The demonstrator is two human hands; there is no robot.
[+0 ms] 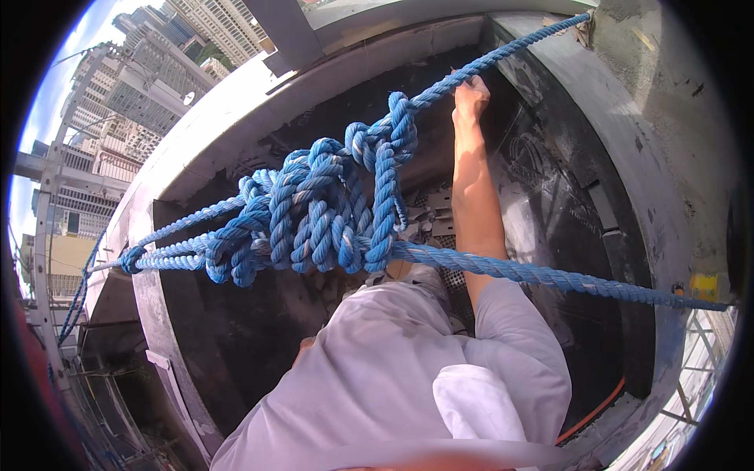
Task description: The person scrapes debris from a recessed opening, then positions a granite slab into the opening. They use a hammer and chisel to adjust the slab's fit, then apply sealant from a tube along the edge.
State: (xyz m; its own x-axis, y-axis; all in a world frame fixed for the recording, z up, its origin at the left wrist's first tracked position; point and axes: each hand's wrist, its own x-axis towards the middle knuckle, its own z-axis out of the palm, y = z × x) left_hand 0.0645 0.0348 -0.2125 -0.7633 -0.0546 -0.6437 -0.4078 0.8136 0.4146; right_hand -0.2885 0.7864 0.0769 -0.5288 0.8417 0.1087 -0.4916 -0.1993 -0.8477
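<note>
A pale curved wall (216,129) is enclosing a dark space. A knotted blue rope (318,228) is stretching across it; farther out, the right hand (471,96) is wrapping round the rope's upper length. The left hand's grip isn't showing. Towers (220,27) are standing beyond.

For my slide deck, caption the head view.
Right hand on a thick blue rope near a big knot, buildings beyond.

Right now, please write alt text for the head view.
Thick, twisted blue rope, wound into a bulky knot, stretches across the view; the wearer's bare right hand appears to grip its upper strand. A pale short-sleeved fabric shirt shows below, tall buildings at upper left.
</note>
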